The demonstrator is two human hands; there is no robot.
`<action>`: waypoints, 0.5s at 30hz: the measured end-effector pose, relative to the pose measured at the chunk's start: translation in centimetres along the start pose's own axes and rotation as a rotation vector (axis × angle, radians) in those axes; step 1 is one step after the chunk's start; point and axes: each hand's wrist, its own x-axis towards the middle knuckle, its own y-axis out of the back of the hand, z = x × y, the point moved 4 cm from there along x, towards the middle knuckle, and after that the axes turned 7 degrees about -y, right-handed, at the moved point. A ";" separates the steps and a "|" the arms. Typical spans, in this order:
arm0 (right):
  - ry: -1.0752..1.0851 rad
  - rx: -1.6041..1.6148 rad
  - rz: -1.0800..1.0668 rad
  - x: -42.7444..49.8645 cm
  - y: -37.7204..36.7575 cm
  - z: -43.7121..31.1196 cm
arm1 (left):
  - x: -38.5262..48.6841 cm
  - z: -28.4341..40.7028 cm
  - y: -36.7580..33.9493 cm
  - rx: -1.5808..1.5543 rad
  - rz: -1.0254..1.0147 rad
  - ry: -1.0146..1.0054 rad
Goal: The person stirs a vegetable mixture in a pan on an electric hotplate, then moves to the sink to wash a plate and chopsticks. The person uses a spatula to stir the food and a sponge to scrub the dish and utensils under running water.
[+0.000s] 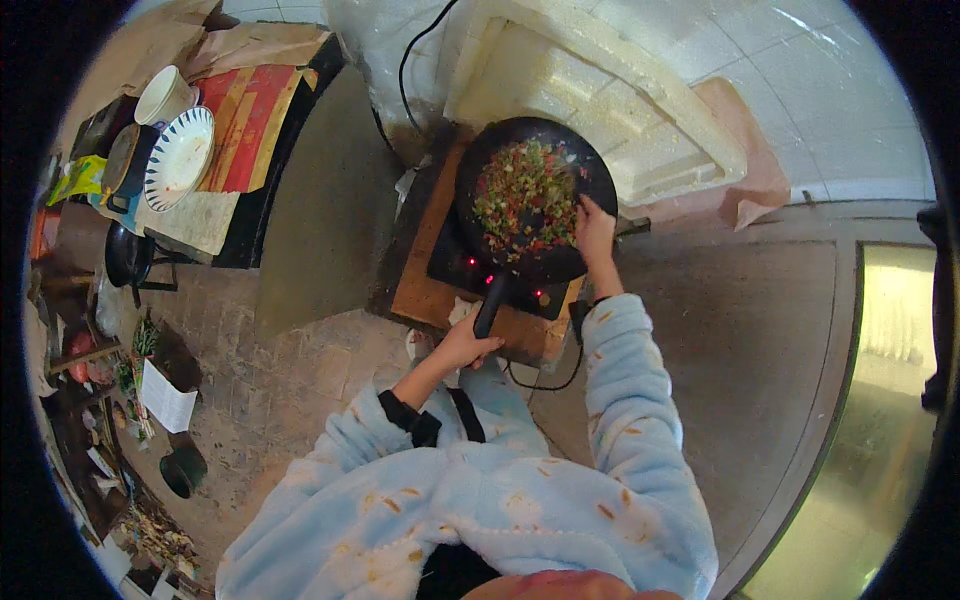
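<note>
A black frying pan sits on a black induction cooktop with lit red indicators. Finely chopped food in green, red and brown is spread over the pan's bottom. My left hand is closed around the pan's black handle. Over the pan's right side is my right hand, fingertips drawn together close to the food. Whether it holds a small utensil or a pinch of something, I cannot tell.
The cooktop stands on a wooden stand. A foam box lies behind the pan, near a black cable. On the left table are a patterned plate, a white tub and a dark pot. A door is at right.
</note>
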 end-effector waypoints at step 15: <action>0.224 -0.237 -0.179 -6.2 0.0 -4.3 | 0.3 -1.0 0.0 0.034 0.052 -0.011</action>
